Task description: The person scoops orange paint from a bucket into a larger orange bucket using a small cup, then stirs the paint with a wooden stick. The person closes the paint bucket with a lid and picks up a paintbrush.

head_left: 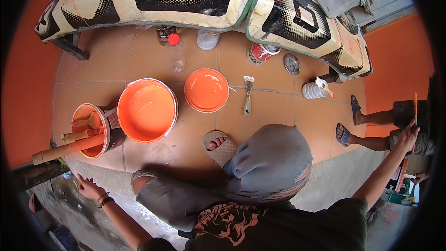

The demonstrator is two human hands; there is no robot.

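Note:
My right hand (408, 137) is stretched far out to the right and closed around a thin paintbrush (416, 106), seen edge-on with orange paint on its upper part. Low on the left, my left hand (90, 189) is in the air, empty, its fingers apart. Nearest to it stands a dark bucket (108, 132) holding orange-smeared wooden and bamboo handles (69, 151). Beside that is a large white-rimmed bucket of orange paint (147, 111). An orange-coated lid (206, 90) lies to its right, then a paint scraper (248, 95) flat on the tiles.
A clear bottle with a red cap (176, 53), a white tub (207, 40), a red-and-white can (263, 53), a round metal lid (292, 64) and a white cup with a brush (315, 89) stand or lie near the patterned bench (186, 0). Another person's sandalled feet (344, 134) are at right.

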